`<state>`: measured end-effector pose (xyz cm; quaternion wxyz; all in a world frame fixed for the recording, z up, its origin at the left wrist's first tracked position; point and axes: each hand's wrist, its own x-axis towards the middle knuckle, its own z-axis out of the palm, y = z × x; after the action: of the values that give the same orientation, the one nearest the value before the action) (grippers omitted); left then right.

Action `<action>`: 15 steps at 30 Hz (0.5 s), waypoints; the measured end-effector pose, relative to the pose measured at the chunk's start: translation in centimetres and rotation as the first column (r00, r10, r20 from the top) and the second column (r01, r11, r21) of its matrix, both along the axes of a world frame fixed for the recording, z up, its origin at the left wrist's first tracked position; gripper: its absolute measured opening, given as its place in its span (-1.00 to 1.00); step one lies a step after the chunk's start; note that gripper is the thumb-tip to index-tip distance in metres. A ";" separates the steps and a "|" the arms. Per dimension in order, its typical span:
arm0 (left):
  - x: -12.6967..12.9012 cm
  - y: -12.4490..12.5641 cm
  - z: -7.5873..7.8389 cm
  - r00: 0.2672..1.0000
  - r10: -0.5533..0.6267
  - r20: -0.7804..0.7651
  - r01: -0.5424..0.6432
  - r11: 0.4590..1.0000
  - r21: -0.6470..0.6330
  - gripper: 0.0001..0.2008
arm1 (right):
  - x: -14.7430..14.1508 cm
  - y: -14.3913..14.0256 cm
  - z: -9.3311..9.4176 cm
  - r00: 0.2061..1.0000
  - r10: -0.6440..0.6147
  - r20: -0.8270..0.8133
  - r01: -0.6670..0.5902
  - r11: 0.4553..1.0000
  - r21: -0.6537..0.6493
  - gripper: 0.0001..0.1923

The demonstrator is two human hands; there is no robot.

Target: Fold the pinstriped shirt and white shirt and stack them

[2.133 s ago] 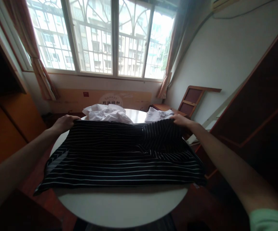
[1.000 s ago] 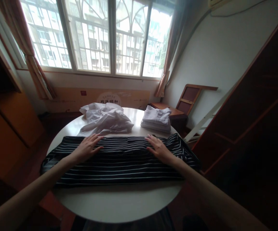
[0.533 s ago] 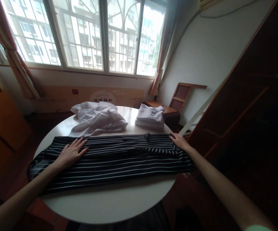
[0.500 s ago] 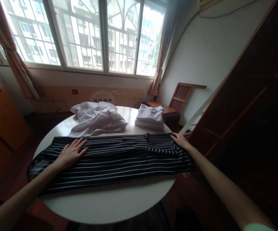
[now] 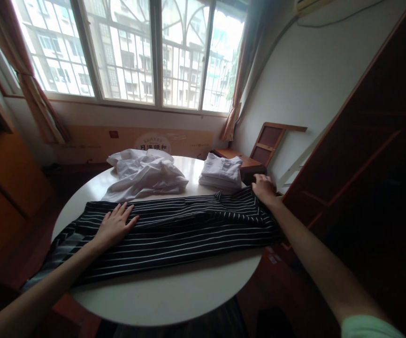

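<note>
A black garment with thin white stripes lies stretched across the round white table. My left hand rests flat on its left half, fingers spread. At the garment's far right end my right hand is closed on the fabric and lifts it slightly off the table's edge, right next to a folded white stack.
A crumpled white garment lies at the back of the table. Behind are a large window, curtains, and a wooden folding chair by the wall. Dark wooden furniture stands close on the right.
The garment was laid down and smoothed with both palms. My right hand then slid to the right end and has now gripped and raised that end. My left hand stays flat.
</note>
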<state>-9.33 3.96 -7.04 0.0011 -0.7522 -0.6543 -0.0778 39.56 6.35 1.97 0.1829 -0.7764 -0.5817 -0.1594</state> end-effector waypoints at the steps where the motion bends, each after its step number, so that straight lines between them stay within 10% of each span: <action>1: 0.0 0.0 -0.1 1.000 0.000 0.017 -0.001 1.000 0.019 -0.42 | -2.3 -0.2 0.0 0.995 0.098 0.025 -0.099 0.992 0.081 -0.68; 5: -1.1 0.4 -0.6 0.996 -0.040 0.075 0.033 0.995 0.092 -0.43 | -11.3 -1.6 -2.3 0.807 0.590 0.028 -0.589 0.800 0.112 -0.63; 8: -3.0 0.7 -0.6 0.997 -0.028 0.074 0.022 0.997 0.078 -0.44 | -14.7 -2.4 -5.6 0.709 0.700 -0.088 -0.705 0.700 -0.116 -0.60; 15: -8.3 -1.2 0.9 0.938 0.335 0.084 -0.341 0.937 0.071 -0.25 | -14.8 -2.6 -8.5 0.746 0.655 -0.120 -0.664 0.718 -0.206 -0.55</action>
<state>-17.59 2.77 -6.10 0.0231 -0.6245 -0.7697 -0.1305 24.72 3.77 -6.50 0.1456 -0.5371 -0.8309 0.0010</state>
